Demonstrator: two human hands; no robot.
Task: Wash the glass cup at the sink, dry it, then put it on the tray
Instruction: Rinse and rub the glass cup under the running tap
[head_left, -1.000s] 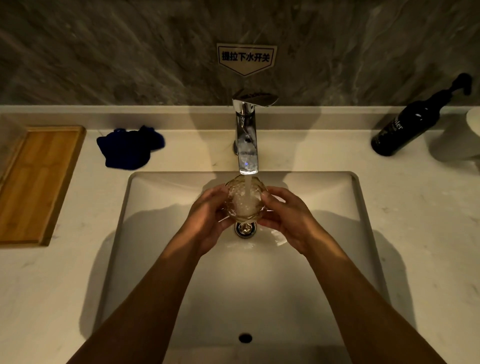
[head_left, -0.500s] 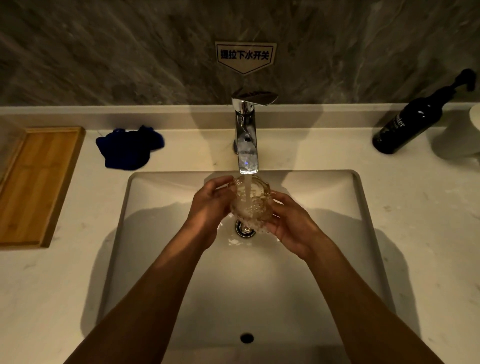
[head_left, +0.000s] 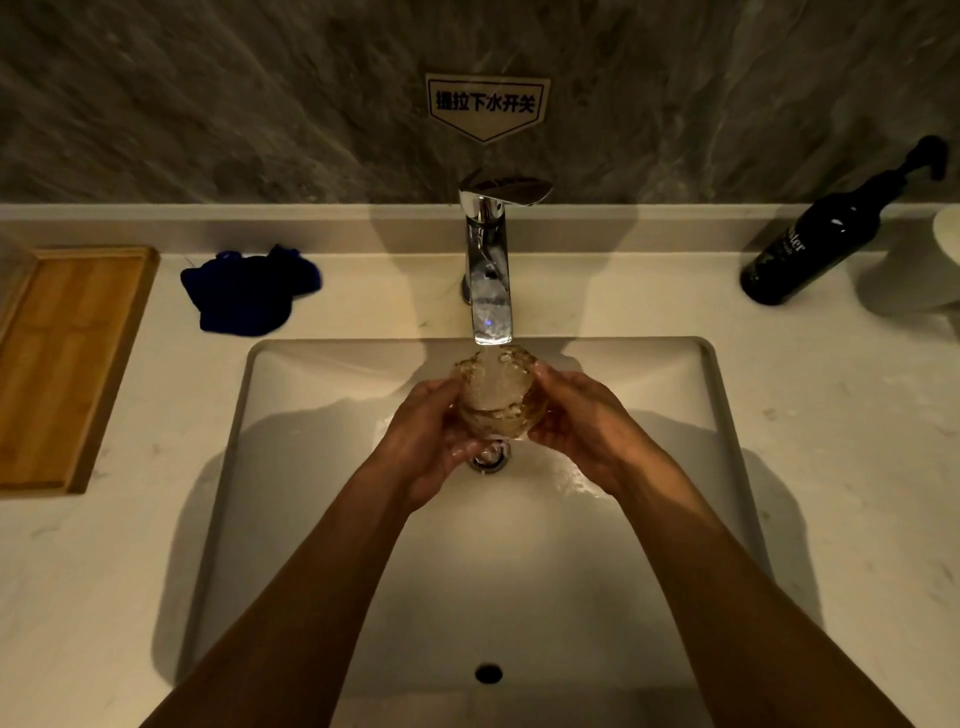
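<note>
The glass cup (head_left: 496, 397) is under the running chrome faucet (head_left: 487, 270), over the sink (head_left: 322, 467) drain. Water pours into it and froths. My left hand (head_left: 431, 436) cups its left side and my right hand (head_left: 582, 421) grips its right side. A dark blue cloth (head_left: 249, 291) lies crumpled on the counter left of the faucet. The wooden tray (head_left: 67, 364) sits at the far left of the counter.
A dark pump bottle (head_left: 821, 244) leans at the back right, beside a white container (head_left: 919, 265) at the frame's edge. A sign (head_left: 485, 104) hangs on the stone wall above the faucet. An overflow hole (head_left: 488, 673) marks the sink's near wall.
The cup has tilted and turned between my hands under the stream, and water now spills over onto the basin floor. Both hands have shifted slightly around it.
</note>
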